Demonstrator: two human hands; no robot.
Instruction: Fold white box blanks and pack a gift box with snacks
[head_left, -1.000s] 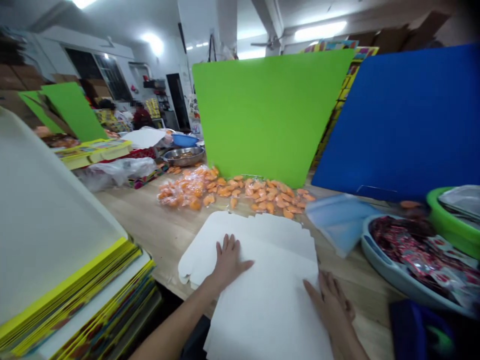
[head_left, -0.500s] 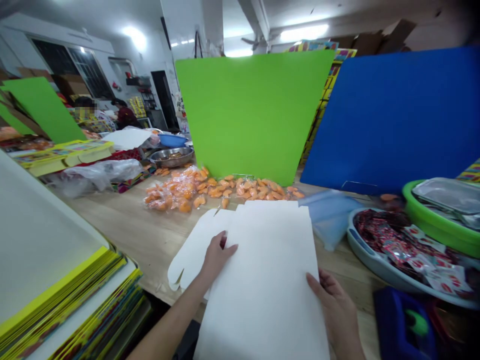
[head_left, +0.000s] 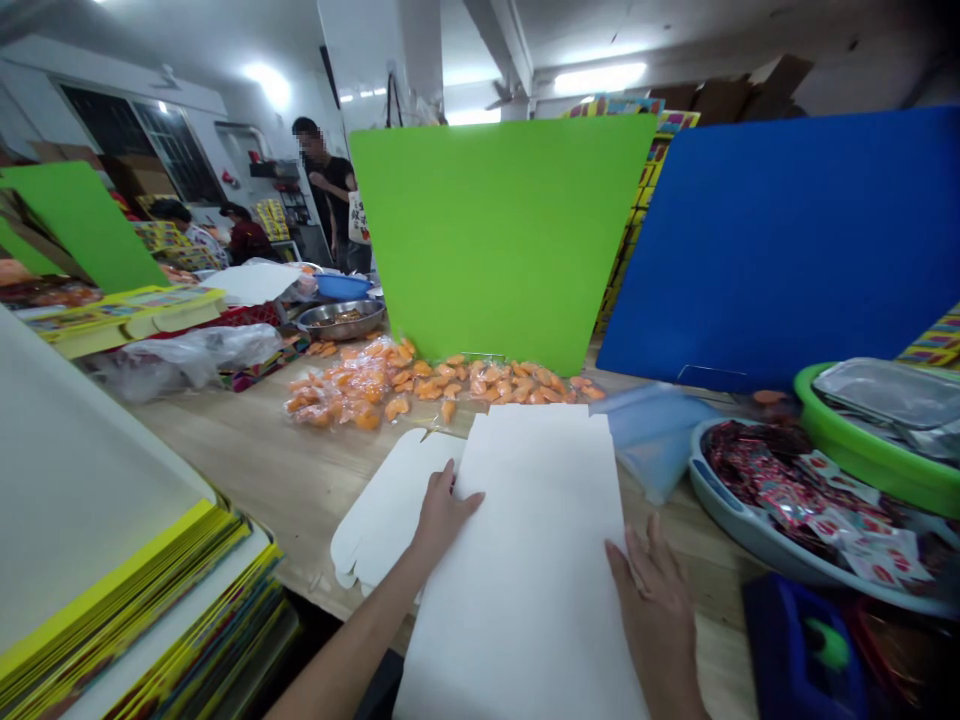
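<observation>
Two bare hands are at work over one white, flat, die-cut cardboard sheet with a notched far edge (head_left: 532,560), centred near 6 o'clock in the view; whether further sheets lie directly beneath cannot be told. Taking that sheet as dial centre, a second white cardboard piece with rounded, slotted flaps (head_left: 397,500) lies at 10 o'clock, partly under it, on the pale wood-grain worktop (head_left: 247,450). Left hand (head_left: 450,500): thumb laid on the upper sheet, fingers bent at its left edge; whether clamped on it cannot be told. Right hand (head_left: 651,575): fingers apart, thumb at the sheet's right edge, nothing gripped. Containers, five noted: a pale blue plastic basin (head_left: 709,490) at 2 to 3 o'clock, holding red-and-silver sachets too many to count; a bright green plastic basin (head_left: 817,425) at 2, holding clear plastic items; a dark blue plastic container (head_left: 772,640) past 3, with one green item inside; a round steel bowl (head_left: 367,323) near 11, with brownish contents; a blue plastic basin (head_left: 343,287) beyond it, contents not discernible. Orange pieces in clear wrap (head_left: 352,390), uncounted, spread from 11 to 12.
</observation>
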